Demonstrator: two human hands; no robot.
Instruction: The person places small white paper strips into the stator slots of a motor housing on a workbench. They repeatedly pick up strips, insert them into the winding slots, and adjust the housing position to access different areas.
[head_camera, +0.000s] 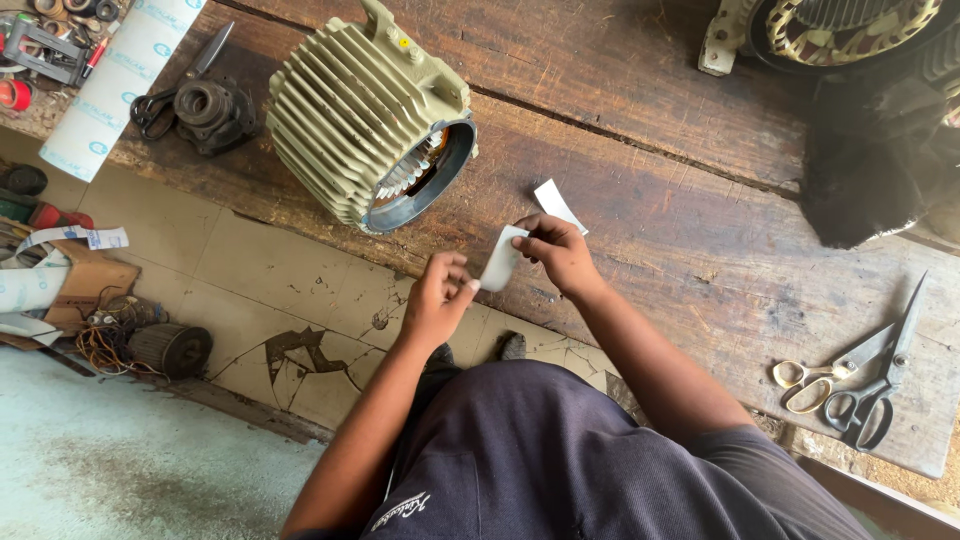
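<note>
head view: i look down over my lap at a worn wooden tabletop and a cracked tiled floor beside it.
left grip: my left hand pinches the lower end of a small white paper strip, fingers closed narrow on it.
right grip: my right hand pinches the upper end of the same strip, thumb and fingers closed on it.
paper strip: held between my two hands, slightly bent, just above the tabletop's near edge.
second paper piece: another white slip shows just beyond my right hand; i cannot tell whether it lies on the wood or is held.
motor housing: a pale green finned motor housing lies on its side beyond my left hand, its open ring end turned toward my hands, near but not touching.
scissors: two pairs of scissors lie well to the right of my right hand, one with yellow handles, one with black.
paper roll: a white roll of sheet lies far beyond my left hand, with a dark metal part just beside it.
far right: another wound motor part sits well beyond my right hand.
floor: a small dark cylinder with tangled wire lies well left of my left hand.
</note>
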